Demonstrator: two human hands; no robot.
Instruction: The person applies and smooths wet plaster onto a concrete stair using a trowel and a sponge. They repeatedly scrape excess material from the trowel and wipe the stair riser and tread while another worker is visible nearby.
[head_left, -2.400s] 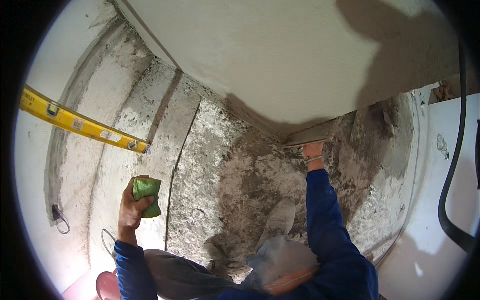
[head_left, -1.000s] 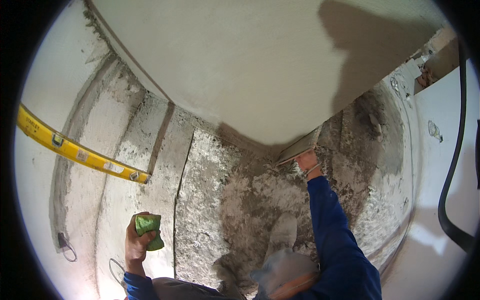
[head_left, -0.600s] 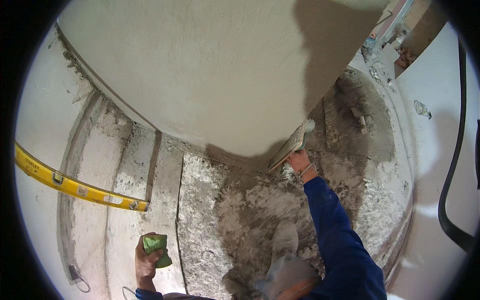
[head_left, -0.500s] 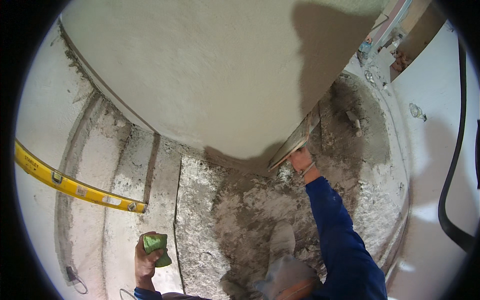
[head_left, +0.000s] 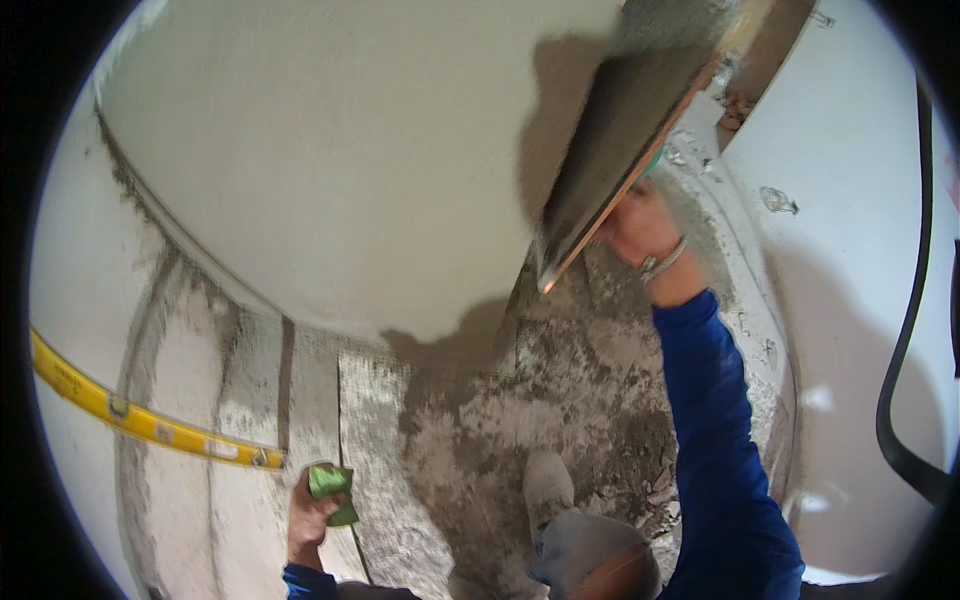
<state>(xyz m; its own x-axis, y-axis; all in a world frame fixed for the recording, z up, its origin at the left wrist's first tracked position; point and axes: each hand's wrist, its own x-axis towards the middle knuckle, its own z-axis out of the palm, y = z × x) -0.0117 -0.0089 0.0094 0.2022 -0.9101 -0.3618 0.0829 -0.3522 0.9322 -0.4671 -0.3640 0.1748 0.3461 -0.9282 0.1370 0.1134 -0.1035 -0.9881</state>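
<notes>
Head view: right hand (head_left: 640, 228) fingers clamped on flat trowel (head_left: 625, 150), left hand (head_left: 312, 510) on green sponge (head_left: 332, 490).

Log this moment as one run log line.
right hand: grips trowel against plastered wall | left hand: holds green sponge | yellow level: leaning left

Right hand (head_left: 640, 228) presses trowel (head_left: 620, 150) against plastered wall (head_left: 330, 160).

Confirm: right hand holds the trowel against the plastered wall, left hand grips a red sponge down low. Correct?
Not quite: the sponge in the left hand is green, not red, as the head view shows. The right hand does hold the trowel against the plastered wall.
</notes>
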